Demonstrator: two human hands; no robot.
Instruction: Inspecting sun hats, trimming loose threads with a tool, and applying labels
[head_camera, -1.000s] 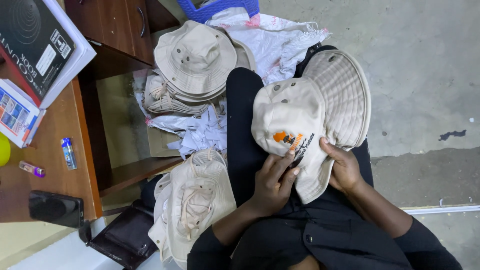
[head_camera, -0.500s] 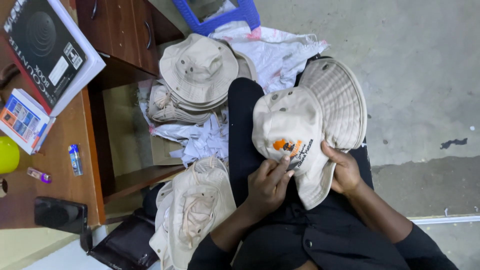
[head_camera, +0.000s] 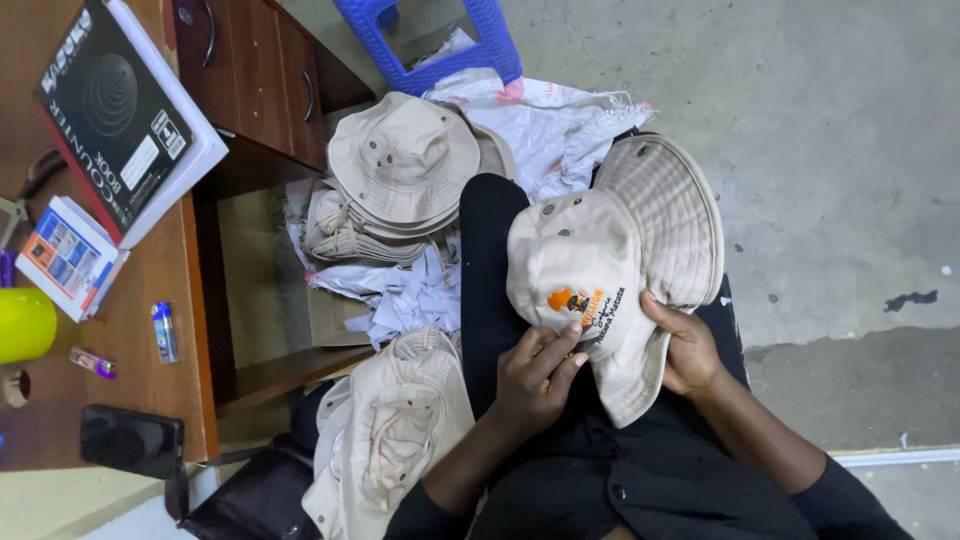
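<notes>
Two hands on beige bucket hat in lap, same as 1 s ago; head cam has just tilted, hat barely moved. Left hand grip pinching crown by orange embroidery; right hand grip pressed on brim. Hat stack beyond left grip, more hats beside it. Wooden tabletop far left w/ phone; concrete floor right.

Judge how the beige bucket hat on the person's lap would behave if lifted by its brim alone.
The bucket hat probably flops: its brim already curls around the right hand. It looks light, thin stitched cloth. The left hand fingers dent the crown, so it likely holds no shape.
</notes>
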